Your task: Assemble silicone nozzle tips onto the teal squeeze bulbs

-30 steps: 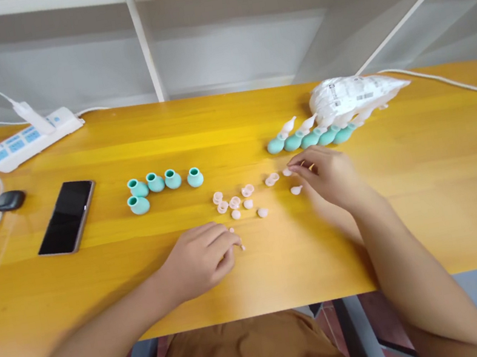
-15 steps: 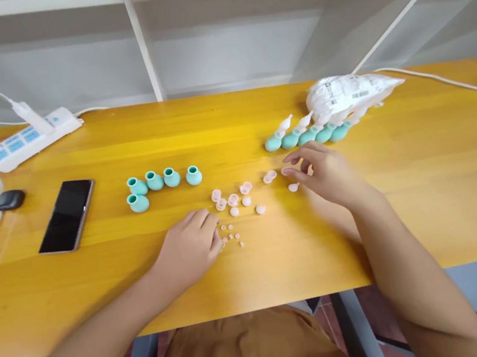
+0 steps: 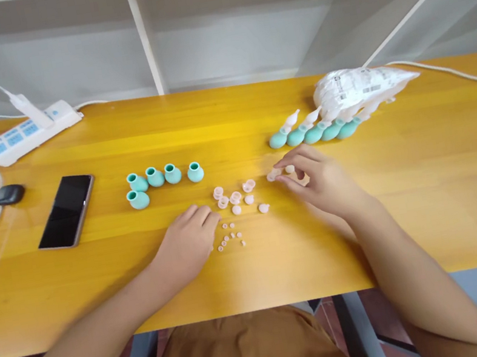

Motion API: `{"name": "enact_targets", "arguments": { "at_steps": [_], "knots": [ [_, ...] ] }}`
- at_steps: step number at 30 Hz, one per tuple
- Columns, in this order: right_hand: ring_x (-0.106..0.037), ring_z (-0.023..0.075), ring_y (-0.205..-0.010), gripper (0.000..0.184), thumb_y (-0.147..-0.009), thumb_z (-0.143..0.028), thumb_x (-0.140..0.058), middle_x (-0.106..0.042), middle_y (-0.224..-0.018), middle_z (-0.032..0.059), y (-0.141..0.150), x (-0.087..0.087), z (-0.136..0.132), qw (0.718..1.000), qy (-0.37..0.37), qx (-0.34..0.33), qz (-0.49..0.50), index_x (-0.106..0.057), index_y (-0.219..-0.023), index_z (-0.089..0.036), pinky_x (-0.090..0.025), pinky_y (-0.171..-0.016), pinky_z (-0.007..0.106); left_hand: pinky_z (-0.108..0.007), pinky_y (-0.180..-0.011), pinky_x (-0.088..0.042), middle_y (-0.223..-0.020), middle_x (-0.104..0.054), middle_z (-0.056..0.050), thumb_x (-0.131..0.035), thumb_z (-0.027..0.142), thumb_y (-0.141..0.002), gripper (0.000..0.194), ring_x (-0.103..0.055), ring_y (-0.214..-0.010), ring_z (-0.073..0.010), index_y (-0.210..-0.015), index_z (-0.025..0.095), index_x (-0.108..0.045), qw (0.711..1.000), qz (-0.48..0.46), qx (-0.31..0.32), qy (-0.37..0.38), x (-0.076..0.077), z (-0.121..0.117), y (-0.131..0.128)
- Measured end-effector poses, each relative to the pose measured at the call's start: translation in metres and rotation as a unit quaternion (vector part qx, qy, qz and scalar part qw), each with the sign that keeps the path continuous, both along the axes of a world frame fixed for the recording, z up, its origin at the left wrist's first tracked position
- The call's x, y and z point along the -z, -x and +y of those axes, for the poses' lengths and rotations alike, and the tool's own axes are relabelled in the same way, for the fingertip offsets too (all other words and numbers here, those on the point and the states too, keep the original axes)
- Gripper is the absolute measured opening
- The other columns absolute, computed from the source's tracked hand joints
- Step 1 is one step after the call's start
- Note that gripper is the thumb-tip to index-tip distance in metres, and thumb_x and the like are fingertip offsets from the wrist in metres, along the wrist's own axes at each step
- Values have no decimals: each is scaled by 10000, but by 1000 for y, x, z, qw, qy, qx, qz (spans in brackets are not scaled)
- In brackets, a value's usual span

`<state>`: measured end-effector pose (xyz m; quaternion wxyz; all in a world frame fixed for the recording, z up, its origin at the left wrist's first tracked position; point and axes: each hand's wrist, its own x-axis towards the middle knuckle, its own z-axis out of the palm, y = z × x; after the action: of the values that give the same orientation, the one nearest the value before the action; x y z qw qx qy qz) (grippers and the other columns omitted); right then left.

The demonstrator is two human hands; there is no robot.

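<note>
My left hand (image 3: pixel 187 241) rests on the table with its fingers curled down and fingertips hidden. Beside it lie several tiny pale pink rings (image 3: pixel 226 238). My right hand (image 3: pixel 319 179) has its thumb and index finger at a small pale pink cup-shaped piece (image 3: pixel 272 175), pinching around it. Another pale pink piece (image 3: pixel 290 169) shows close to those fingers. Between my hands lies a loose group of pink cup-shaped pieces (image 3: pixel 235 197) and a rounded one with a small tip (image 3: pixel 264 208).
Teal open-necked bulbs (image 3: pixel 172 174) stand at the left. Teal bulbs with pale nozzles (image 3: pixel 296 136) lie in a row before a white plastic bag (image 3: pixel 352 89). A phone (image 3: pixel 66 212), a power strip (image 3: pixel 34 135) with cables and a black earbud-like case (image 3: pixel 9 194) are farther left.
My right hand has moved slightly left, its fingertips reaching the cup-shaped piece. My left hand has drawn back a little, uncovering more tiny rings. The camera view has shifted slightly.
</note>
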<state>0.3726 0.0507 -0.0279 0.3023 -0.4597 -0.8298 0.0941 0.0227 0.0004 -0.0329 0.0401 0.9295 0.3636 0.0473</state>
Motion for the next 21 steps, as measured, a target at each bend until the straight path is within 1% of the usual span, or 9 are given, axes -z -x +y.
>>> {"name": "enact_targets", "arguments": {
  "at_steps": [2, 4, 6, 8, 10, 12, 16, 18, 21],
  "knots": [
    [-692, 248, -846, 109, -1096, -289, -702, -754, -1129, 109, 1, 1, 0, 1000, 10, -8, -2, -770, -1170, -246, -582, -740, 398, -447, -924, -580, -1154, -726, -112, -567, 24, -1063, 254, -646, -1043, -303, -1231, 119, -731, 1000, -14, 9, 5, 3, 0, 0],
    [-708, 253, -873, 102, -1100, -283, -701, -757, -1123, 111, 2, 2, 0, 1000, 16, -13, -5, -772, -1161, -242, -585, -744, 395, -428, -913, -573, -1145, -716, -97, -584, 62, -1095, 244, -631, -1035, -288, -1273, 137, -732, 999, -42, 17, 6, 6, 0, -1],
    [-709, 251, -864, 101, -1104, -281, -695, -763, -1121, 111, 3, 2, 0, 1000, 19, -13, -9, -771, -1155, -240, -592, -748, 400, -412, -887, -560, -1122, -712, -87, -591, 108, -1124, 217, -619, -1009, -274, -1268, 159, -745, 998, -58, 25, 8, 8, 0, -3],
    [-691, 239, -810, 96, -1103, -281, -691, -772, -1124, 107, 3, 3, 0, 1000, 22, -12, -14, -766, -1148, -242, -596, -738, 408, -406, -868, -545, -1110, -712, -85, -592, 131, -1136, 201, -613, -999, -271, -1248, 169, -755, 998, -59, 28, 11, 9, 0, -4],
    [-677, 226, -759, 83, -1102, -278, -688, -777, -1122, 101, 3, 4, 0, 1000, 25, -10, -15, -754, -1134, -242, -603, -730, 413, -406, -865, -539, -1113, -713, -89, -586, 132, -1141, 201, -613, -1005, -272, -1240, 164, -758, 998, -64, 29, 10, 10, 0, -5],
    [-692, 221, -748, 65, -1100, -276, -687, -779, -1124, 97, 2, 4, -1, 999, 34, -11, -13, -738, -1120, -241, -618, -741, 417, -407, -870, -540, -1116, -715, -93, -580, 138, -1147, 195, -617, -1005, -271, -1228, 153, -757, 997, -75, 32, 8, 11, 0, -5],
    [-758, 232, -816, 43, -1088, -241, -678, -779, -1141, 91, 2, 3, -3, 998, 57, -18, -10, -709, -1118, -247, -643, -796, 414, -411, -889, -546, -1104, -722, -106, -562, 205, -1177, 214, -629, -1003, -268, -1189, 137, -765, 995, -87, 38, 9, 13, 4, -6],
    [-775, 237, -857, 75, -1077, -204, -664, -779, -1149, 88, 2, 2, -3, 998, 61, -27, -8, -702, -1120, -251, -652, -820, 411, -408, -892, -543, -1090, -721, -108, -552, 216, -1184, 233, -633, -997, -266, -1164, 133, -769, 995, -87, 39, 8, 12, 5, -6],
    [-797, 268, -986, 123, -1059, -163, -648, -784, -1164, 94, 3, 0, -4, 998, 54, -42, -5, -706, -1114, -257, -662, -900, 434, -399, -896, -531, -1081, -716, -108, -542, 220, -1188, 247, -629, -993, -265, -1156, 128, -769, 996, -82, 44, 9, 12, 5, -7]
  ]
}}
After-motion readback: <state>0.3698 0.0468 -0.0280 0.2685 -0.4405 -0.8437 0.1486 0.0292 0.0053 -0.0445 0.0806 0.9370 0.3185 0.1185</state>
